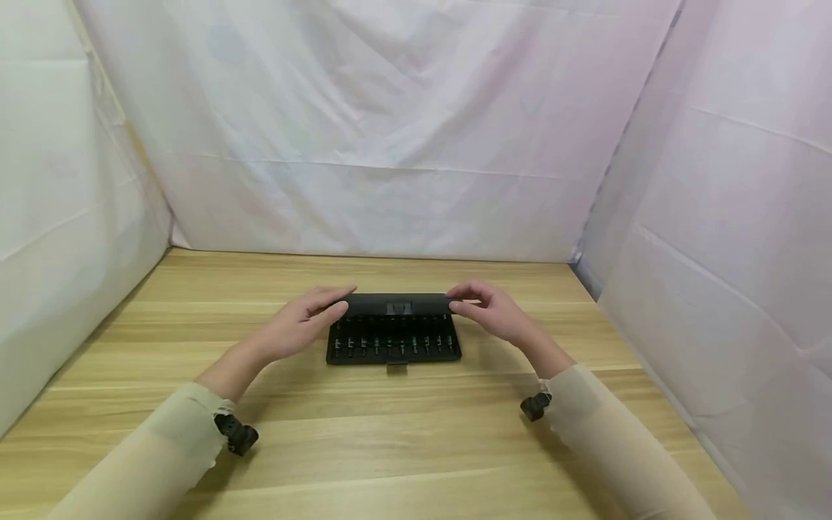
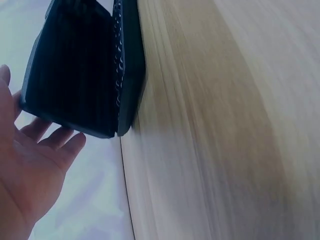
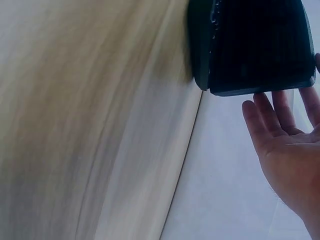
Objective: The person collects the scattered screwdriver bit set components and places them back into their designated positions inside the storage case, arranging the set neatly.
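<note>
A black plastic case [image 1: 425, 358] lies on the table, its lid [image 1: 370, 304] partly raised and tilted over the base. Inside the base stands a row of small metal pieces [image 1: 389, 346], too small to identify. At the lid's left end my left hand [image 1: 294, 326] pinches the edge, thumb on the near side and fingers behind. My right hand [image 1: 497, 315] pinches the opposite end likewise. The left wrist view shows the lid's dark inner side [image 2: 75, 65] with fingers behind its edge. In the right wrist view, fingers [image 3: 270, 117] touch the lid's end.
The case rests on a wood-grain table [image 1: 390, 448]. White cloth [image 1: 390, 130] hangs behind the table and along both sides. Each forearm wears a pale sleeve [image 1: 152, 440] with a small black camera [image 1: 536, 406] at the wrist.
</note>
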`<state>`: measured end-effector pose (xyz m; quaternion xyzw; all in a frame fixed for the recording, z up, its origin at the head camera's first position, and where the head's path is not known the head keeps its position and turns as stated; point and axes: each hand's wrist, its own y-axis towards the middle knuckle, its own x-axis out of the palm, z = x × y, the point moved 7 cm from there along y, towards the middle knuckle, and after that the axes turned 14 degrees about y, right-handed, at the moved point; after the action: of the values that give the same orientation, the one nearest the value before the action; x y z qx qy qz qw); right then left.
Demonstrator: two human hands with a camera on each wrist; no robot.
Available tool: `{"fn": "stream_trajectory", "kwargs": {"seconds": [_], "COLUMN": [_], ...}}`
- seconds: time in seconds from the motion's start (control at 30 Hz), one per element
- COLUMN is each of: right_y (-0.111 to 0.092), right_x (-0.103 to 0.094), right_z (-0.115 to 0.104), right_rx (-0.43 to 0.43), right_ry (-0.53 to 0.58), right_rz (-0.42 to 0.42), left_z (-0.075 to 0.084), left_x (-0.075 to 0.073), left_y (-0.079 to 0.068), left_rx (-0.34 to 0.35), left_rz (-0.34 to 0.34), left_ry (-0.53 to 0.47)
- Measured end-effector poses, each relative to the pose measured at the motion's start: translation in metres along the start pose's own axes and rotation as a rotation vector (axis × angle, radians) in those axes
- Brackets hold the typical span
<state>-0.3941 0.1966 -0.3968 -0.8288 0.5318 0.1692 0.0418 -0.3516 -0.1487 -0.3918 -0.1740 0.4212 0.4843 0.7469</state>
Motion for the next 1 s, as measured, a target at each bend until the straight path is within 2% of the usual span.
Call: {"fn": "stream_trajectory", "kwargs": {"seconds": [0.1,0.33,0.53,0.77,0.87,1.0], "right_y": [0.001,0.003,0.003,-0.005,-0.007,-0.01], "right_x": [0.008,0.029,0.045,0.056,0.06,0.063], "right_z": [-0.005,-0.01,-0.012,-0.007,-0.004,-0.003], "right_rx": [-0.02,-0.004,-0.018,-0.034,-0.041,-0.049], "right_ry": [-0.029,-0.222,-0.298,-0.423,-0.485,-0.512], "right_rz": [-0.047,-0.159,-0.234,-0.286,-0.294,-0.29], "left_z": [0.005,0.014,0.02,0.018,0.016,0.016], "left_x": [0.003,0.018,0.03,0.045,0.052,0.056], "left_y": [0.002,0.012,0.019,0.011,0.008,0.006], "left_rx": [0.011,0.055,0.084,0.072,0.07,0.077], "left_rz": [-0.011,-0.103,-0.147,-0.23,-0.268,-0.288], "left_ry": [0.041,0.147,0.268,0.442,0.473,0.502]}}
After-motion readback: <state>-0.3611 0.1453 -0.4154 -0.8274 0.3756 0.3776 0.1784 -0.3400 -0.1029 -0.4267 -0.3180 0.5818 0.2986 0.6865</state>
